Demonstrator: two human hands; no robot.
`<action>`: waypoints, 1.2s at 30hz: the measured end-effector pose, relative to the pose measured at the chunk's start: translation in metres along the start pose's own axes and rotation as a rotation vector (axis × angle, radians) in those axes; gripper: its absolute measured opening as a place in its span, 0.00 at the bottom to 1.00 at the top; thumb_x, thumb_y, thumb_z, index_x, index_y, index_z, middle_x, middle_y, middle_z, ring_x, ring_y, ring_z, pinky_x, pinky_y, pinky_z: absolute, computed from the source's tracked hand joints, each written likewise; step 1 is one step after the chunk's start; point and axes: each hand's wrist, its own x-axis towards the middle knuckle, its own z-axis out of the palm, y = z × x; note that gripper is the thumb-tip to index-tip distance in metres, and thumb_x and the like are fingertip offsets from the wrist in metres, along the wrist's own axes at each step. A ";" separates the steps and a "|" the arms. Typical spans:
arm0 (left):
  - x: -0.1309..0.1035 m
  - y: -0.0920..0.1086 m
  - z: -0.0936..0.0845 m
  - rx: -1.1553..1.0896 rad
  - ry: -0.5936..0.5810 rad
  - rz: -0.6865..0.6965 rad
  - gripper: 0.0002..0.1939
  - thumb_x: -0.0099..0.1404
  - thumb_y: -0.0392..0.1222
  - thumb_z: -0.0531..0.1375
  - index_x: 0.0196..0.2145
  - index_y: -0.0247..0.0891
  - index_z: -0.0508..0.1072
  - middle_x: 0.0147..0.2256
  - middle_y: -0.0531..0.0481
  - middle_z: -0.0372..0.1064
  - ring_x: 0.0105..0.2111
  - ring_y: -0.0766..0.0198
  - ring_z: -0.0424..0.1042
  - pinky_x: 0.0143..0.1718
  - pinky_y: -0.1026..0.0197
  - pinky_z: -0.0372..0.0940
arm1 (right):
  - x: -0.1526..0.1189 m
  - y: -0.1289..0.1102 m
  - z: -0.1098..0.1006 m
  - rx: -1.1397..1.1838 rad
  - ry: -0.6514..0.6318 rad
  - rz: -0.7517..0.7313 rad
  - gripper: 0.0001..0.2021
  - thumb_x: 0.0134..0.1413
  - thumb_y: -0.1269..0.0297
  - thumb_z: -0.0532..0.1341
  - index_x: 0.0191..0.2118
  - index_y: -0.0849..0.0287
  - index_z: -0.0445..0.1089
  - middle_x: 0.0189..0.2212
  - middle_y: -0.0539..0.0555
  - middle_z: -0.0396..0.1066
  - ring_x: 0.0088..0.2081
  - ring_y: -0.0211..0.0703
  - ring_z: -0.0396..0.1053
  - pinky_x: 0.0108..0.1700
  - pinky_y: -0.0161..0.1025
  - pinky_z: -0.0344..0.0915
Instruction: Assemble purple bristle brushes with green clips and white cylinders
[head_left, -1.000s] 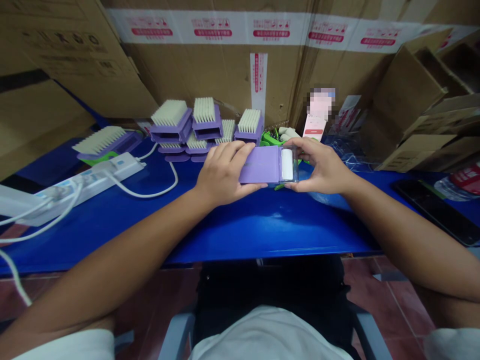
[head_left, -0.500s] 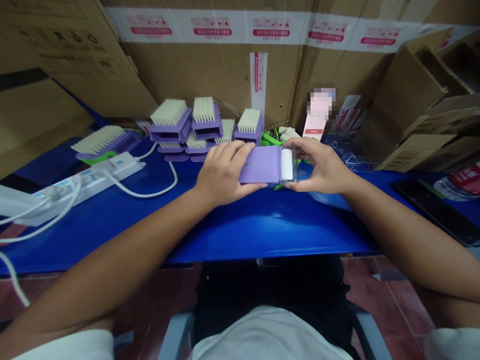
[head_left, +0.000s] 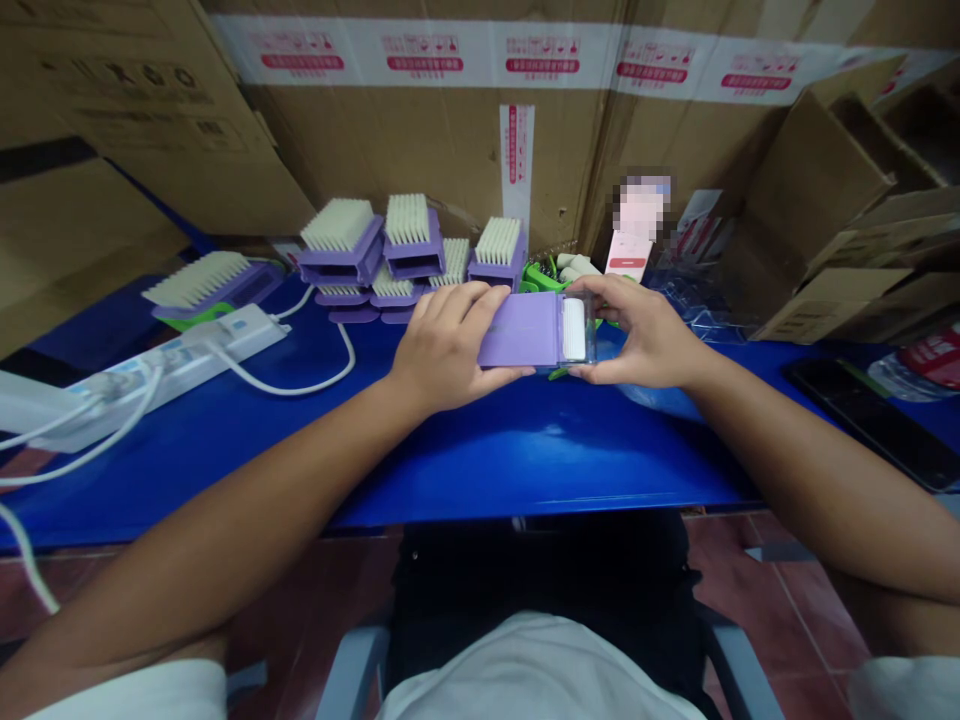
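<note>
A flat purple case (head_left: 521,330) is held level above the blue table, its long side running left to right. My left hand (head_left: 450,345) grips its left end, fingers over the far edge and thumb along the near edge. At the case's right end is a white ribbed piece (head_left: 574,329), with a clear plastic cover (head_left: 590,330) around it. My right hand (head_left: 637,330) pinches this clear cover between thumb and fingers. Behind my hands, green parts (head_left: 541,277) and white rolls (head_left: 576,266) lie partly hidden.
Purple brushes with pale bristles (head_left: 337,226) are stacked at the back left. A white power strip (head_left: 172,365) with cables lies left. A black phone (head_left: 870,420) and bottle (head_left: 934,360) lie right; cardboard boxes (head_left: 427,130) stand behind the blue table (head_left: 555,470).
</note>
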 end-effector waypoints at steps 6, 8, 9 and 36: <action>0.000 0.000 0.000 -0.006 -0.004 0.004 0.48 0.66 0.71 0.69 0.72 0.35 0.68 0.64 0.28 0.72 0.62 0.31 0.71 0.65 0.33 0.64 | 0.000 0.000 0.000 0.006 -0.004 0.003 0.41 0.48 0.45 0.81 0.66 0.49 0.73 0.56 0.59 0.79 0.51 0.59 0.80 0.56 0.59 0.81; 0.000 0.000 0.000 -0.011 -0.003 -0.003 0.48 0.66 0.71 0.69 0.72 0.36 0.68 0.64 0.29 0.72 0.62 0.31 0.71 0.66 0.33 0.64 | 0.000 -0.001 0.000 0.001 -0.003 0.007 0.41 0.47 0.44 0.81 0.66 0.49 0.73 0.56 0.59 0.79 0.51 0.59 0.80 0.56 0.59 0.81; 0.000 0.000 0.000 -0.012 -0.001 -0.005 0.48 0.66 0.71 0.69 0.72 0.37 0.69 0.64 0.29 0.72 0.62 0.31 0.71 0.66 0.33 0.64 | 0.000 -0.001 0.000 -0.002 -0.004 0.006 0.41 0.47 0.44 0.81 0.66 0.49 0.73 0.56 0.59 0.79 0.51 0.59 0.80 0.56 0.58 0.81; -0.001 0.000 0.001 -0.002 -0.011 0.008 0.48 0.67 0.71 0.68 0.72 0.35 0.69 0.65 0.28 0.72 0.63 0.31 0.71 0.66 0.33 0.64 | 0.001 -0.001 0.002 0.001 0.002 -0.017 0.40 0.46 0.48 0.82 0.65 0.50 0.74 0.56 0.59 0.79 0.49 0.57 0.79 0.53 0.55 0.81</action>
